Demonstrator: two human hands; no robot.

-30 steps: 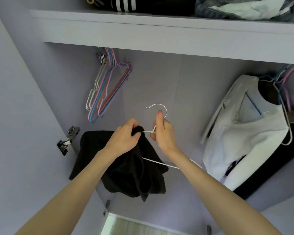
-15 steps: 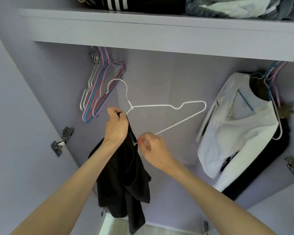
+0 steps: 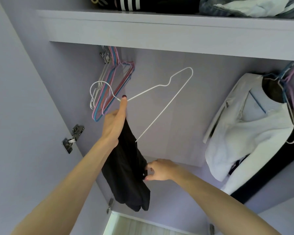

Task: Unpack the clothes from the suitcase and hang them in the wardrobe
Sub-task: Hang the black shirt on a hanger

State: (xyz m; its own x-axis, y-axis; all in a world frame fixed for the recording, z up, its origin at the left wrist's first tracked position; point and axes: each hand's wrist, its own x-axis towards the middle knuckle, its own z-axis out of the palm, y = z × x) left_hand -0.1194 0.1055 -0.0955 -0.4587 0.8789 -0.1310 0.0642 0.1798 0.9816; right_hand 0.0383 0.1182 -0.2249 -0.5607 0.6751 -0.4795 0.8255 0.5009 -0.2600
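My left hand [image 3: 115, 122] holds a white wire hanger [image 3: 161, 85] at its neck, raised inside the lilac wardrobe, together with the top of a black garment [image 3: 127, 168]. The garment hangs down from that hand over one end of the hanger. My right hand [image 3: 159, 169] pinches the garment's right edge lower down. The hanger's hook points left, close to the bunch of spare hangers, and its free end tilts up to the right. The suitcase is out of view.
Several empty coloured hangers [image 3: 112, 85] hang at the upper left. A white shirt over dark clothes [image 3: 255, 129] hangs at the right. The shelf [image 3: 159, 28] above carries folded clothes. A door hinge [image 3: 73, 138] sits on the left wall.
My left hand rose with the hanger, which tilted its free end upward. My right hand let go near the hanger and dropped to pinch the garment's lower edge.
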